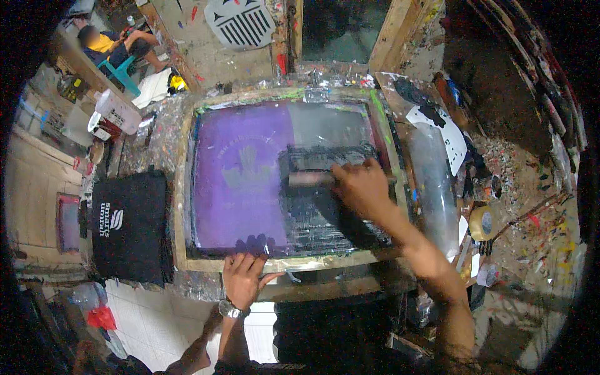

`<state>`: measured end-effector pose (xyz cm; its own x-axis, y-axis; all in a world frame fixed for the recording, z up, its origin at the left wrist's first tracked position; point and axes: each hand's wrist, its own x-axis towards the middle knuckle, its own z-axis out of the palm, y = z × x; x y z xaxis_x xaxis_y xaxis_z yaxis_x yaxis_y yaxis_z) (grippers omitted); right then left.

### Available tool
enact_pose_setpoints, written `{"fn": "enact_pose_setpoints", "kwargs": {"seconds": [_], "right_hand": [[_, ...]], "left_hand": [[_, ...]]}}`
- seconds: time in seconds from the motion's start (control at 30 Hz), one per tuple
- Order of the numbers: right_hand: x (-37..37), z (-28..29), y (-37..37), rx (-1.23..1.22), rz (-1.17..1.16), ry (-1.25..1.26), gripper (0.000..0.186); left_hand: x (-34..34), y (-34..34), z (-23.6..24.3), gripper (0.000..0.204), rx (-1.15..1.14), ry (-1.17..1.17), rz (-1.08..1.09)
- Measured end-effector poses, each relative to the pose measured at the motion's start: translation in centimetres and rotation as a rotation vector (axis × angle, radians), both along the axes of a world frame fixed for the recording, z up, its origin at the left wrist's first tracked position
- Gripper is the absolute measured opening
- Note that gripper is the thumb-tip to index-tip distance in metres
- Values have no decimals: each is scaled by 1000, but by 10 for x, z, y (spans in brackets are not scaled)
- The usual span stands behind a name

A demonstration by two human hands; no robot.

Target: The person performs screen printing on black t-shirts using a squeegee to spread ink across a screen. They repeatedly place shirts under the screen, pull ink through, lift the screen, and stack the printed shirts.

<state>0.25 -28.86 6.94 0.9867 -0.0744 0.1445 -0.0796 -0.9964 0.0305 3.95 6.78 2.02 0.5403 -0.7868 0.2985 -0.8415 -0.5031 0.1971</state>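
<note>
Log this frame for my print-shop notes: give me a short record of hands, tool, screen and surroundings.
Left hand: flat on the near edge of the wooden frame
Right hand: gripping the squeegee
Screen: purple mesh, pale design at centre, black ink spread over its right half
Left of frame: black printed cloth
Right of frame: tape roll
Background: a seated person

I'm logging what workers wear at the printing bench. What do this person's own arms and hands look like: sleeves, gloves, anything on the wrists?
Both forearms are bare, no sleeves showing and no gloves. The left hand has a metal-coloured wristwatch on its wrist. The right hand wears nothing that can be seen; no ring or band is visible on either hand at this sharpness.
</note>
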Motion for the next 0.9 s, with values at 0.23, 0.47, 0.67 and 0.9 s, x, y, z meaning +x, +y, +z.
{"fn": "enact_pose_setpoints", "kwargs": {"seconds": [0.23,0.47,0.67,0.9], "right_hand": [[61,20,-38,9,-4,16,48],[-20,-7,9,66,47,9,54],[-106,-16,56,8,108,21,48],[-110,30,80,12,36,-279,59]], "left_hand": [[1,3,-7,55,-19,71,-14],[-3,7,6,53,18,62,24],[-4,2,1,57,21,-5,40],[1,1,26,56,-43,-32,71]]}}
